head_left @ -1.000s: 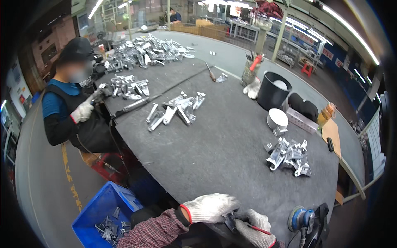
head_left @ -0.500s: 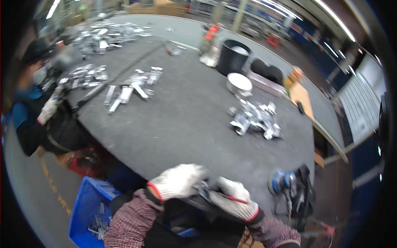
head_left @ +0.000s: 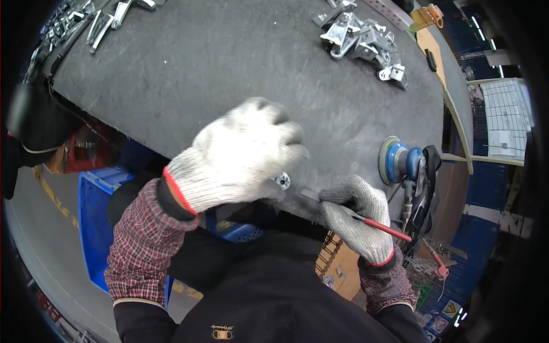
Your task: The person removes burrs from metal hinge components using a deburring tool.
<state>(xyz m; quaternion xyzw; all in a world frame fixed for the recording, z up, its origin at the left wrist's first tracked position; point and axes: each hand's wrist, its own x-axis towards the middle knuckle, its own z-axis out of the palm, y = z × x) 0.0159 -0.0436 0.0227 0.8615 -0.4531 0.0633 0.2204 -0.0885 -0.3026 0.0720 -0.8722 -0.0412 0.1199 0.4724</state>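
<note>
My left hand (head_left: 240, 154), in a white knit glove with a red cuff edge, is over the table's near edge, its fingers curled and blurred. The round end of a shiny metal part (head_left: 283, 181) shows beside its thumb; the rest of the part is hidden by the glove. My right hand (head_left: 360, 214), in a greyish glove, is closed round a slim file with a red handle (head_left: 389, 230). Its flat grey tip points left, towards the metal part, with a gap between them.
Shiny metal brackets (head_left: 366, 40) lie piled at the far right of the dark table (head_left: 229, 68), more at the far left. A blue sander (head_left: 400, 161) rests at the right edge beside a hose. A blue bin (head_left: 94, 228) stands at lower left; a person's dark sleeve is at left.
My view has tilted down towards the near edge. My hands, close together before, are now farther apart, with the left one raised over the table. The red-handled file stays in my right hand.
</note>
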